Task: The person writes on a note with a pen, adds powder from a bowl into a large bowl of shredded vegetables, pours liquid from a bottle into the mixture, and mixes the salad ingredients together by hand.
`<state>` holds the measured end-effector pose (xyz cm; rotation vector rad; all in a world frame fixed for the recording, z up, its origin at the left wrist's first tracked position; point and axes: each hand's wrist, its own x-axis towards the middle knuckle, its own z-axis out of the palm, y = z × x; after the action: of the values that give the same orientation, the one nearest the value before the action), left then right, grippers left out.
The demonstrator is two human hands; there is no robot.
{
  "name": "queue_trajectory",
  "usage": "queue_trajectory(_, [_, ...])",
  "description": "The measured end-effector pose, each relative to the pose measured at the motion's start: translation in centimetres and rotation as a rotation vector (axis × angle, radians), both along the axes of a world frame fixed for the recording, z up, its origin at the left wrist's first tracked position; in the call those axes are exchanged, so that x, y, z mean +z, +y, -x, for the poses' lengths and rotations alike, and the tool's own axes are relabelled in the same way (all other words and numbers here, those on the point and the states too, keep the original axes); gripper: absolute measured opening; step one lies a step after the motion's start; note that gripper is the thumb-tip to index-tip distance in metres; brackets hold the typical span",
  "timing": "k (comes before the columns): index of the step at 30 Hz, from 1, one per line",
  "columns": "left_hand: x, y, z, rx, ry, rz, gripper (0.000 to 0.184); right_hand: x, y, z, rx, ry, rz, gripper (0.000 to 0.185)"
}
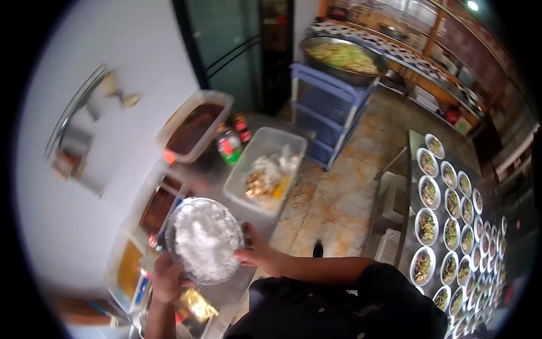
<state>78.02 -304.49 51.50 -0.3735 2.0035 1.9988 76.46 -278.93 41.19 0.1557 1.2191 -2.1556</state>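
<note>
A round bowl (224, 280) heaped with a white, grainy or powdery substance (206, 240) is held over the metal counter. My left hand (167, 278) is closed on its lower left rim. On the opposite side, my right hand (261, 252) grips the rim, with a small dark part beside the fingers. Just beyond the bowl stands a clear plastic tub (243, 176) containing white powder, brownish pieces and something yellow. A gold foil packet (199, 305) lies below the bowl, near my left hand.
Along the wall are a tub of dark sauce (193, 131), a green-labelled bottle (228, 146) and a yellow-filled container (131, 270). A blue cart (323, 104) carries a large pan of chopped vegetables (345, 56). Many filled bowls (427, 226) cover the right-hand table.
</note>
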Motion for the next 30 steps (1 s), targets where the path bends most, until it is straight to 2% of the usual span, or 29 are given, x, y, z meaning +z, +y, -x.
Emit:
queue_trajectory(1, [0.4,3.6,2.1,-0.056,-0.012,-0.040,0.035,-0.4,3.3,1.0,-0.068,-0.014,-0.010,0.118])
queue_trajectory(2, [-0.7,7.7,4.5,-0.145,-0.020,0.028,0.044,-1.5,8.0,1.9,-0.134,-0.024,-0.023,0.116])
queue_trajectory(3, [-1.3,12.0,6.7,-0.221,-0.048,0.038,0.040,-2.2,12.4,2.4,-0.195,-0.040,-0.025,0.114])
queue_trajectory(4, [-2.6,15.1,8.7,-0.287,-0.048,0.048,0.033,-2.3,15.8,2.6,-0.304,-0.026,0.049,0.098])
queue_trajectory(6, [-3.3,21.8,12.9,-0.421,-0.031,0.104,0.021,-2.0,23.0,3.4,-0.414,-0.038,0.043,0.085])
queue_trajectory(7, [-3.5,25.1,15.3,-0.488,-0.011,0.138,0.018,-1.8,26.4,4.1,-0.467,-0.043,0.033,0.078])
queue_trajectory(8, [-3.5,27.8,18.0,-0.571,0.057,0.278,0.022,-1.3,29.5,5.1,-0.487,-0.102,0.042,0.076])
queue_trajectory(9, [-4.0,29.6,20.9,-0.653,0.299,0.433,0.021,-0.5,32.5,6.2,-0.502,-0.168,0.052,0.075])
queue_trajectory(11, [1.7,38.0,23.8,-0.671,0.739,0.733,0.032,0.5,37.5,8.7,-0.572,-0.229,0.064,0.070])
queue_trajectory(13, [4.5,46.2,27.3,-0.780,1.133,0.621,0.055,1.1,42.1,11.7,-0.682,-0.217,0.069,0.064])
queue_trajectory(14, [4.8,50.3,29.3,-0.865,1.182,0.630,0.066,0.2,44.7,13.7,-0.722,-0.189,0.118,0.057])
queue_trajectory(17, [3.2,61.6,36.5,-1.071,1.241,0.689,0.092,2.3,50.9,19.5,-0.822,-0.055,0.116,0.059])
queue_trajectory(20, [2.4,70.9,44.9,-1.190,1.297,0.737,0.105,3.8,57.6,26.2,-0.854,0.014,-0.032,0.059])
queue_trajectory(24, [4.1,80.6,55.4,-1.194,1.431,0.606,0.107,6.3,66.0,34.9,-0.878,0.068,-0.076,0.065])
queue_trajectory(28, [7.4,89.5,64.4,-1.331,1.356,0.562,0.103,9.2,72.6,43.1,-0.911,0.049,-0.056,0.070])
queue_trajectory(30, [8.1,92.9,68.1,-1.337,1.264,0.626,0.101,10.0,75.5,47.3,-0.862,0.071,-0.038,0.076])
